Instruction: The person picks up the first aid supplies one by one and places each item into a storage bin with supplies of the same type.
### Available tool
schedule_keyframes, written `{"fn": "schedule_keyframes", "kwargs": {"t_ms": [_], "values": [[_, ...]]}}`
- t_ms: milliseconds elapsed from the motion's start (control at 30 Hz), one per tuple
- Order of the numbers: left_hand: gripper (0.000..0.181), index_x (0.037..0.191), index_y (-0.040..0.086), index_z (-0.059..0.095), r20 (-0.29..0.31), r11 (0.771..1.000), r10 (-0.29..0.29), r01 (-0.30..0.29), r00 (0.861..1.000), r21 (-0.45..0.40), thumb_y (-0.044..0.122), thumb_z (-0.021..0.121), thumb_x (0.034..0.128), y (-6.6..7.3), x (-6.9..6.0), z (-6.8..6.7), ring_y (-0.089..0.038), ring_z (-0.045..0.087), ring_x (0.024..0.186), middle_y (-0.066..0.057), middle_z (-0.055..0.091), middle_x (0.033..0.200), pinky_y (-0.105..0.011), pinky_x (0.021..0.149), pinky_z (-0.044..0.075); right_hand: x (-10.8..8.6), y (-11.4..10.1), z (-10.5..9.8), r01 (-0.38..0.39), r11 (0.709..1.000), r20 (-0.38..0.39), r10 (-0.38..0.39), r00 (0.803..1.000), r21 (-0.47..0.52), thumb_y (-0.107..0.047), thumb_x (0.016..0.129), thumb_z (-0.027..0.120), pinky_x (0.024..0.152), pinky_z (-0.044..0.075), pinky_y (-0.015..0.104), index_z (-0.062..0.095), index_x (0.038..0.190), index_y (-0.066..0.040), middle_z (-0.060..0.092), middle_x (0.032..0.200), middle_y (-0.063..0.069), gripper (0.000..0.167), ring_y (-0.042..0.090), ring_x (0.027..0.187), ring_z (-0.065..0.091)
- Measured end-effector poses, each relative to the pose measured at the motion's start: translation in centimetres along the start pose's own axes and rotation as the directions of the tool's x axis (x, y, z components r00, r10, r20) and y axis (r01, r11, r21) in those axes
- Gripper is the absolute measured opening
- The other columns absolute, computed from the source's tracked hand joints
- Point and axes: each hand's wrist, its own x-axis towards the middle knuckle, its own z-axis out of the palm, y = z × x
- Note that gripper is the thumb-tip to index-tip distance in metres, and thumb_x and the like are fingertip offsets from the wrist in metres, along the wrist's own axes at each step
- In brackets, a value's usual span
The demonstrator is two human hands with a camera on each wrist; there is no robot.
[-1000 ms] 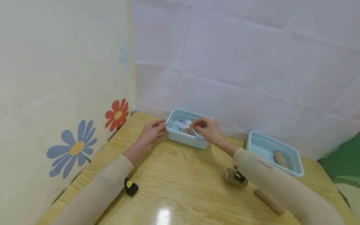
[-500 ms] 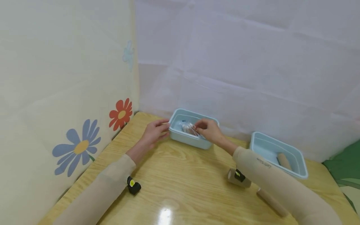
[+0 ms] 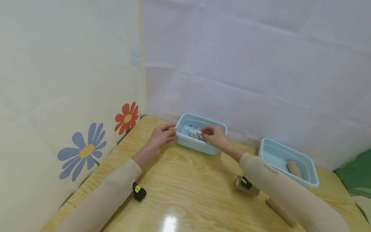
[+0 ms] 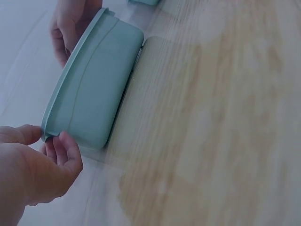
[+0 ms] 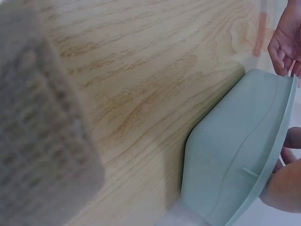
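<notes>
A light blue plastic box stands near the back wall in the head view, holding a clear packet of thin sticks. The left hand grips the box's left end; in the left wrist view the thumb and curled fingers of that hand pinch the rim of the box. The right hand reaches over the box's right side, its thumb and fingers pinching the packet's right end. In the right wrist view the box wall hides most of the right fingers.
A second light blue box with a brown cardboard tube inside stands at the right. Two more tubes, one short and one longer, lie on the table beside the right forearm. Walls with printed flowers border the left and back.
The head view has shifted a little, moving the scene slightly right. Inside the box the packet has turned or shifted slightly under the right fingers. The left hand keeps its hold on the rim.
</notes>
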Motion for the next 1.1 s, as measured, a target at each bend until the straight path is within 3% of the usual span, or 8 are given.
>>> {"fn": "schedule_keyframes", "kwargs": {"t_ms": [600,900,1100], "values": [[0.043,0.141,0.003,0.058,0.018,0.993,0.033,-0.035,0.999,0.115,0.019,0.066,0.1018,0.3,0.3,-0.1,-0.025,0.064,0.103,-0.013,0.064,0.120,-0.048,0.100,0.049,-1.2,-0.4,-1.0,0.027,1.000,-0.059,-0.028,0.998,-0.016,-0.001,0.096,0.067,0.086,0.056,0.038,0.070,0.114,0.007,0.072,0.106,0.014,0.020,0.027,0.099,0.068],[0.043,0.141,0.005,0.057,0.010,0.990,0.016,-0.018,1.000,0.137,0.021,0.065,0.1022,0.1,0.3,-0.3,-0.029,0.063,0.107,-0.012,0.064,0.121,-0.045,0.098,0.050,-2.1,-0.8,-1.7,0.046,0.993,-0.088,-0.056,0.995,-0.109,-0.004,0.096,0.068,0.083,0.056,0.041,0.071,0.112,-0.001,0.072,0.104,0.009,0.017,0.027,0.097,0.067],[0.043,0.141,-0.001,0.055,0.020,0.993,0.038,-0.040,0.999,0.112,0.020,0.061,0.1037,0.6,-0.1,-0.4,-0.024,0.065,0.101,-0.005,0.067,0.107,-0.039,0.090,0.054,-2.5,-0.8,-2.5,0.055,0.992,-0.109,-0.067,0.992,-0.114,-0.009,0.098,0.068,0.085,0.055,0.041,0.071,0.115,-0.002,0.072,0.107,0.009,0.020,0.025,0.099,0.067]]}}
